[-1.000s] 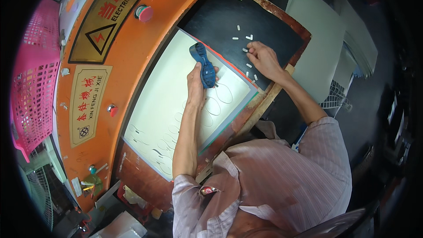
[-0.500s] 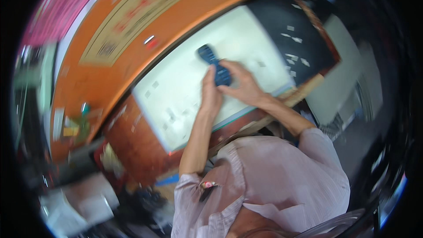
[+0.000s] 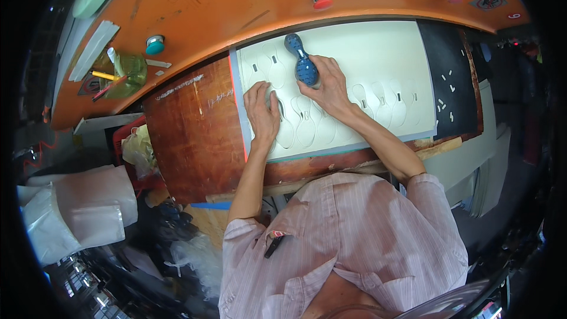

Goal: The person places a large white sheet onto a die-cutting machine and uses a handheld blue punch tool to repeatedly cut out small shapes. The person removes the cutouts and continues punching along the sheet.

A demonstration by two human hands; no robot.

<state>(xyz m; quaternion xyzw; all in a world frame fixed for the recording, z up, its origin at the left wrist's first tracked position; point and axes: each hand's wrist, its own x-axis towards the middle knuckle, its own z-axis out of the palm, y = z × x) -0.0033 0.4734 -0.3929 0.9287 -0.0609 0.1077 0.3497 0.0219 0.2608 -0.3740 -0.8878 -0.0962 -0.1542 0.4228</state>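
Observation:
A dark blue, sole-shaped cutting die [image 3: 306,72] stands on a white sheet [image 3: 372,44], its narrow waist between two rounded ends. My right hand [image 3: 331,87] grips its near end, thumb on the near side and fingers along the right. To the left, my left hand [image 3: 261,117] lies on the sheet, fingers stretched out and a little apart, holding nothing. Sole-shaped cut outlines [image 3: 305,131] with small dark slots run in a row along the sheet's near side. Others show at its far left, beyond my left fingers.
An orange machine beam [image 3: 236,29] spans the far side, with a red button [image 3: 321,0] and a green button [image 3: 155,45]. A green pen holder [image 3: 131,70] hangs at the left. Small white scraps [image 3: 452,88] lie on the black surface at right. Brown board [image 3: 189,130] extends left.
My left hand has come off the die and moved left onto the sheet. My right hand still holds the die. The view has turned and sharpened.

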